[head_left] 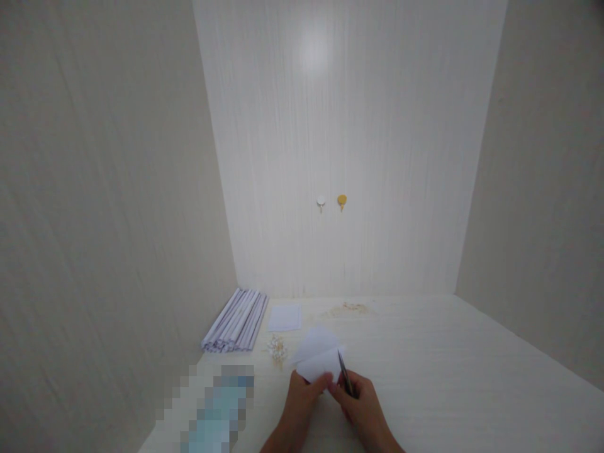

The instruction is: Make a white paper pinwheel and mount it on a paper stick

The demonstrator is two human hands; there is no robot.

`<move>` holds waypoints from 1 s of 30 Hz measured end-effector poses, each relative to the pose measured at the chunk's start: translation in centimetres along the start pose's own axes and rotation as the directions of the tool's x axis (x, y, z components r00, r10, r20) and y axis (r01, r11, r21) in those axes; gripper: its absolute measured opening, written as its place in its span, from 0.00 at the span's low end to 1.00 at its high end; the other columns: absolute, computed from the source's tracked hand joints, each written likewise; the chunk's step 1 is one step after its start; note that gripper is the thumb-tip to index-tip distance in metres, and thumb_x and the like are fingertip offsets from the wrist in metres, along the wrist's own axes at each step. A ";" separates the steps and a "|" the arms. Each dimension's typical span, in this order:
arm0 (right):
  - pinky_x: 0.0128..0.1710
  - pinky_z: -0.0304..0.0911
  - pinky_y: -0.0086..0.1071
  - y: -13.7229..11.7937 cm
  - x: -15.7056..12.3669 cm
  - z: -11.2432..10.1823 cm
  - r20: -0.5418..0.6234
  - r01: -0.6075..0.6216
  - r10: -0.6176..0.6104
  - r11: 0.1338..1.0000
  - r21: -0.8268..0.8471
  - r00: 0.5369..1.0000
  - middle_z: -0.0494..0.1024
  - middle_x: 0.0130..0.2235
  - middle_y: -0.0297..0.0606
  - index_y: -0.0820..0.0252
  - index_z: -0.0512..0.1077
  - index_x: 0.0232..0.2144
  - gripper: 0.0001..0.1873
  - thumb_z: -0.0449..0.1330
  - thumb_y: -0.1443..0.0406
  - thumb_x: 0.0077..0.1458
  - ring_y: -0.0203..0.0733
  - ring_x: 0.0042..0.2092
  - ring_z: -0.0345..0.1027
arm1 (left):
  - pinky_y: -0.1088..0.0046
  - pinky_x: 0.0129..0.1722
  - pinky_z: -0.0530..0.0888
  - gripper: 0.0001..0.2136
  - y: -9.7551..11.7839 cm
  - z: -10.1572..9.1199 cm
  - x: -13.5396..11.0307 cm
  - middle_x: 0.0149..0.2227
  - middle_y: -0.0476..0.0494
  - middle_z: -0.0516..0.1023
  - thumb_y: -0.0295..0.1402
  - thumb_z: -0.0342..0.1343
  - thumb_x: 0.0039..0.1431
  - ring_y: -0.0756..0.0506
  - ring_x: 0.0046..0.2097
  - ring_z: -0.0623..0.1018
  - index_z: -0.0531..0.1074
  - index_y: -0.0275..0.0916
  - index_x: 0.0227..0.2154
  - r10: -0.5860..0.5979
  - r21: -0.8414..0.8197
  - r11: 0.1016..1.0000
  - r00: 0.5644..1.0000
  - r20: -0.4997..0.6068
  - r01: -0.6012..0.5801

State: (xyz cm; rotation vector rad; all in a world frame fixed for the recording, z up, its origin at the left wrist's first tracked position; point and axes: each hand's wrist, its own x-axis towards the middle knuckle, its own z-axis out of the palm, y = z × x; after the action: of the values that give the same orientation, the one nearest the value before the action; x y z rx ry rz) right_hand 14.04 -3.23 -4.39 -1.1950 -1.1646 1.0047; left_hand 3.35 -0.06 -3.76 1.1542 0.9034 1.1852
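My left hand (pixel 304 395) is closed on a white paper sheet (pixel 318 363), its thumb pressing on the lower edge. The sheet looks folded or doubled, with a crease or overlapping edge running across it. In my right hand (pixel 361 399) is a slim dark pointed tool that looks like a pair of scissors (pixel 344 372), its tip upward along the sheet's right edge. The fingertips of both hands nearly meet at the bottom of the paper. How far the blades are apart is too small to tell.
Left of the sheet lies a small pile of white and tan bits (pixel 277 348). Behind it is a flat square of paper (pixel 285 318), beside a stack of rolled paper tubes (pixel 236 321). Tan crumbs (pixel 355 307) lie near the back wall, which bears two hooks (pixel 342 200). A blurred bluish patch (pixel 217 409) is front left.
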 end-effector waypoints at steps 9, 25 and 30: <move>0.13 0.41 0.22 -0.3 0.0 0.4 0.140 -0.042 0.035 0.998 0.047 0.990 0.56 0.14 0.24 0.63 0.63 0.25 0.20 0.48 0.50 0.45 0.27 0.15 0.45 | 0.73 0.30 0.68 0.08 0.0 -0.5 0.6 0.24 0.46 0.74 0.33 0.59 0.35 0.48 0.29 0.72 0.70 0.35 0.21 -0.088 -0.288 0.957 0.973 -0.215 0.023; 0.16 0.44 0.24 -0.8 -0.2 0.4 0.242 0.020 0.037 0.973 -0.228 0.970 0.57 0.14 0.28 0.64 0.63 0.19 0.15 0.46 0.59 0.46 0.29 0.17 0.48 | 0.76 0.26 0.69 0.09 0.5 0.2 0.6 0.20 0.50 0.74 0.27 0.61 0.31 0.49 0.25 0.73 0.69 0.34 0.21 -0.210 -0.530 0.848 0.936 -0.282 0.031; 0.16 0.43 0.24 -0.6 -0.1 0.4 0.236 0.038 0.021 0.969 -0.245 0.972 0.56 0.14 0.27 0.65 0.64 0.20 0.15 0.46 0.60 0.47 0.29 0.17 0.48 | 0.76 0.27 0.70 0.09 0.6 0.1 0.5 0.21 0.49 0.74 0.26 0.61 0.31 0.50 0.25 0.73 0.69 0.34 0.22 -0.201 -0.528 0.849 0.937 -0.287 0.020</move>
State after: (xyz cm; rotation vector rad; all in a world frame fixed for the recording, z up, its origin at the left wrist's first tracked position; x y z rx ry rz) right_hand 13.60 -3.35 -3.80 -1.2884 -1.5189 1.0378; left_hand 3.45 0.38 -3.16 0.4611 0.8126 1.4391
